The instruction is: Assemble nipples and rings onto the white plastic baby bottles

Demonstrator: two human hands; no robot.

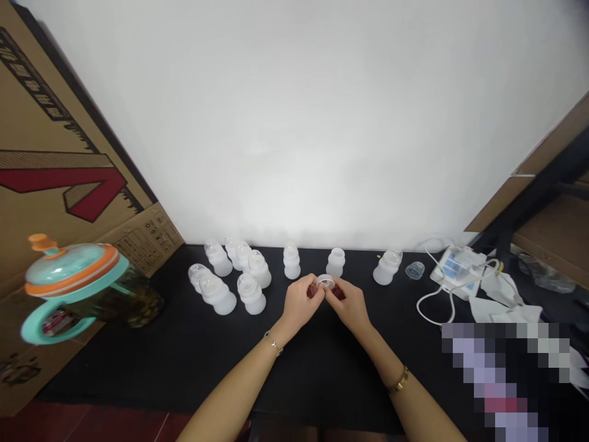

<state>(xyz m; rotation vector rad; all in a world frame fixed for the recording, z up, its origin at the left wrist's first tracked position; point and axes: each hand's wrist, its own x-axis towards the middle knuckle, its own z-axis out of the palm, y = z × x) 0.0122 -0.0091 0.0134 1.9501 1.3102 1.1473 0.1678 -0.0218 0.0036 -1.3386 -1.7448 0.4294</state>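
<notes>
Between my fingertips is a small white bottle collar ring, low over the black table. My left hand pinches it from the left, and my right hand grips its other side. Whether a nipple sits inside the ring, I cannot tell. Just behind my hands stands an open white baby bottle without a top. To its left is a baby bottle with a clear cap; another capped bottle leans at the right. A clear dome cap lies beyond that one.
Several capped baby bottles cluster on the left. A big jug with a turquoise lid stands by a cardboard box. White cables, a power strip and crumpled paper lie on the right of the black table. A white wall rises behind.
</notes>
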